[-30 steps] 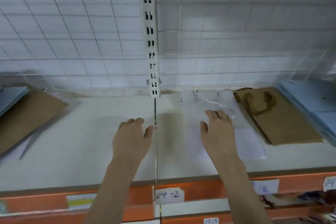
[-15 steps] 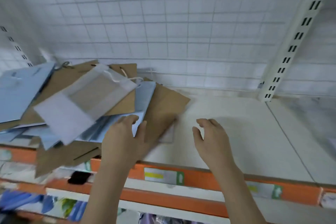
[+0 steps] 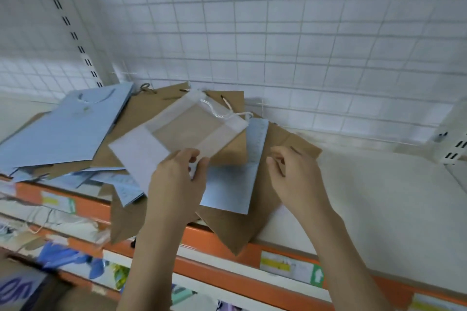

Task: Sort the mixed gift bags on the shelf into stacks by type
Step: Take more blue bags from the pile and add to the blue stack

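A mixed heap of flat gift bags lies on the white shelf [image 3: 379,197]. On top sits a translucent white bag [image 3: 177,131] with white cord handles. My left hand [image 3: 177,179] pinches its near corner between thumb and fingers. Under it lie brown paper bags [image 3: 144,111] and light blue bags [image 3: 65,131], one blue bag [image 3: 232,184] right beneath my hands. My right hand [image 3: 295,177] hovers with loosely curled fingers over a brown bag [image 3: 290,141], holding nothing that I can see.
A white wire grid [image 3: 278,33] backs the shelf. Slotted uprights stand at the left [image 3: 73,35] and far right [image 3: 452,144]. Some bags overhang the orange front rail [image 3: 227,250] with its labels. Lower shelves hold more goods.
My view swung left from the sorted stacks to the mixed heap. My left hand reached forward and took hold of the translucent bag's corner; my right hand moved in beside it.
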Tool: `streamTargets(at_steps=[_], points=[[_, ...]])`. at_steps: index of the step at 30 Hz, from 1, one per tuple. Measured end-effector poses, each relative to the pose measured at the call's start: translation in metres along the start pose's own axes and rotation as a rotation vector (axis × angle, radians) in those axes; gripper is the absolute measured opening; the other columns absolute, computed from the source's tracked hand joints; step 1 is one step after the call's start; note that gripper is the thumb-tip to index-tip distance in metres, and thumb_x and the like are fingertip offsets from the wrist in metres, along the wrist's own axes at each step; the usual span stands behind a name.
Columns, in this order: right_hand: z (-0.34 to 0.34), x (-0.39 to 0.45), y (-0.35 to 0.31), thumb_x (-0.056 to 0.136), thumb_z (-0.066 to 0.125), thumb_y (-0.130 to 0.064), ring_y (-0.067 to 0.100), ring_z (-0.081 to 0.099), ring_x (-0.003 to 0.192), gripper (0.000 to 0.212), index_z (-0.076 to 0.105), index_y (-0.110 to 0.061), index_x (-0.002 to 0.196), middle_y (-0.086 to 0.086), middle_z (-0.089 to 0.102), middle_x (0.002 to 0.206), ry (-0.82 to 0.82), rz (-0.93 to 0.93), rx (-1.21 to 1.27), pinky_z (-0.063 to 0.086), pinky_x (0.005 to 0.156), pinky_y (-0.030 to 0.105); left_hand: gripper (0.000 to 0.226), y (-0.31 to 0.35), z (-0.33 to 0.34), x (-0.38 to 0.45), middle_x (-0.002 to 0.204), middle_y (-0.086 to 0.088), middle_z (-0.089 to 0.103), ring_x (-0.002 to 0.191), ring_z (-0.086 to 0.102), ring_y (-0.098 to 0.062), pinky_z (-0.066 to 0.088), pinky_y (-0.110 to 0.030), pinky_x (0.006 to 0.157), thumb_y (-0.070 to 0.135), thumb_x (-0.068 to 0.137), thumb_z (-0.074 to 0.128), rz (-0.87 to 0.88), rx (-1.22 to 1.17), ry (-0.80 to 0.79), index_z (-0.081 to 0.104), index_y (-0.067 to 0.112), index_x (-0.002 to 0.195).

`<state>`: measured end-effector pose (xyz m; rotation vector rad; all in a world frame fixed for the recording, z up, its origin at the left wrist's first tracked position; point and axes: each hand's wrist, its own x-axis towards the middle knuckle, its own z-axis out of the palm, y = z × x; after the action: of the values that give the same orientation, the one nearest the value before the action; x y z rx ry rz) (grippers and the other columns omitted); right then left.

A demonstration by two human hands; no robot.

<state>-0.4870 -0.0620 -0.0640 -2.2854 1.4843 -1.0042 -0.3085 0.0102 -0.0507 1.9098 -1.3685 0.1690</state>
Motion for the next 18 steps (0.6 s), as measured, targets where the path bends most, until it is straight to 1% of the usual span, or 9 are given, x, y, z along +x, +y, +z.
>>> streamTargets(at_steps=[2, 3, 6, 9, 11, 13, 15, 17, 18], points=[[0.007, 0.008, -0.016, 0.093, 0.050, -0.023, 0.020, 0.060, 0.092, 0.024, 0.063, -0.010, 0.107, 0.006, 0.066, 0.099, 0.020, -0.029, 0.029, 0.048, 0.076, 0.029, 0.023, -0.015, -0.009, 0.007, 0.091, -0.006, 0.070, 0.076, 0.063, -0.023, 0.050, -0.030, 0.069, 0.024, 0.087, 0.060, 0.014, 0.010, 0.029, 0.068, 0.008, 0.101], [0.012, 0.010, -0.025, 0.093, 0.050, -0.024, 0.020, 0.060, 0.089, 0.024, 0.063, -0.010, 0.106, 0.006, 0.066, 0.097, 0.023, -0.036, 0.040, 0.049, 0.075, 0.032, 0.023, -0.023, -0.013, 0.010, 0.091, -0.007, 0.070, 0.074, 0.062, -0.021, 0.048, -0.028, 0.067, 0.024, 0.087, 0.060, 0.013, 0.012, 0.044, 0.068, 0.007, 0.101], [0.031, 0.013, -0.052, 0.092, 0.050, -0.034, 0.019, 0.058, 0.077, 0.025, 0.063, -0.012, 0.089, 0.003, 0.064, 0.081, -0.009, -0.057, 0.017, 0.048, 0.067, 0.036, 0.025, -0.051, -0.024, 0.019, 0.095, -0.007, 0.070, 0.073, 0.058, -0.017, 0.042, -0.024, 0.066, 0.024, 0.088, 0.059, -0.033, 0.011, 0.072, 0.068, 0.008, 0.104], [0.055, 0.016, -0.075, 0.091, 0.050, -0.041, 0.018, 0.053, 0.072, 0.034, 0.057, -0.010, 0.076, 0.002, 0.060, 0.073, -0.055, -0.021, -0.026, 0.040, 0.061, 0.031, 0.026, -0.082, -0.032, 0.034, 0.101, -0.005, 0.069, 0.084, 0.061, -0.021, 0.041, -0.024, 0.068, 0.026, 0.089, 0.057, -0.086, -0.010, 0.079, 0.067, 0.010, 0.107], [0.071, 0.017, -0.089, 0.090, 0.050, -0.044, 0.017, 0.051, 0.070, 0.036, 0.052, -0.013, 0.073, 0.000, 0.057, 0.072, -0.042, 0.056, -0.055, 0.032, 0.057, 0.027, 0.025, -0.104, -0.037, 0.044, 0.101, -0.007, 0.070, 0.085, 0.063, -0.024, 0.040, -0.022, 0.069, 0.025, 0.088, 0.059, -0.048, -0.027, 0.056, 0.068, 0.009, 0.105], [0.086, 0.017, -0.102, 0.087, 0.050, -0.050, 0.018, 0.050, 0.067, 0.039, 0.051, -0.014, 0.073, 0.001, 0.055, 0.070, 0.014, 0.166, -0.072, 0.026, 0.050, 0.022, 0.022, -0.128, -0.045, 0.056, 0.097, -0.009, 0.071, 0.083, 0.065, -0.027, 0.039, -0.022, 0.069, 0.021, 0.087, 0.062, 0.023, -0.052, 0.021, 0.069, 0.006, 0.102], [0.100, 0.018, -0.119, 0.082, 0.050, -0.059, 0.020, 0.049, 0.068, 0.049, 0.050, -0.011, 0.075, 0.004, 0.054, 0.074, 0.052, 0.284, -0.099, 0.022, 0.047, 0.019, 0.023, -0.154, -0.055, 0.068, 0.097, -0.008, 0.070, 0.083, 0.064, -0.028, 0.041, -0.024, 0.069, 0.021, 0.086, 0.062, 0.055, -0.065, -0.022, 0.069, 0.007, 0.102], [0.111, 0.019, -0.138, 0.076, 0.054, -0.065, 0.024, 0.051, 0.078, 0.061, 0.053, -0.005, 0.089, 0.008, 0.054, 0.089, 0.035, 0.394, -0.128, 0.027, 0.050, 0.025, 0.023, -0.180, -0.064, 0.077, 0.095, -0.008, 0.069, 0.084, 0.062, -0.028, 0.040, -0.025, 0.068, 0.021, 0.087, 0.061, 0.082, -0.066, -0.052, 0.068, 0.007, 0.103], [0.116, 0.020, -0.147, 0.074, 0.057, -0.065, 0.026, 0.052, 0.087, 0.067, 0.052, -0.003, 0.098, 0.010, 0.053, 0.098, 0.017, 0.439, -0.146, 0.030, 0.056, 0.028, 0.023, -0.191, -0.068, 0.082, 0.094, -0.008, 0.069, 0.083, 0.061, -0.029, 0.039, -0.025, 0.068, 0.020, 0.087, 0.061, 0.101, -0.074, -0.075, 0.068, 0.006, 0.103]])
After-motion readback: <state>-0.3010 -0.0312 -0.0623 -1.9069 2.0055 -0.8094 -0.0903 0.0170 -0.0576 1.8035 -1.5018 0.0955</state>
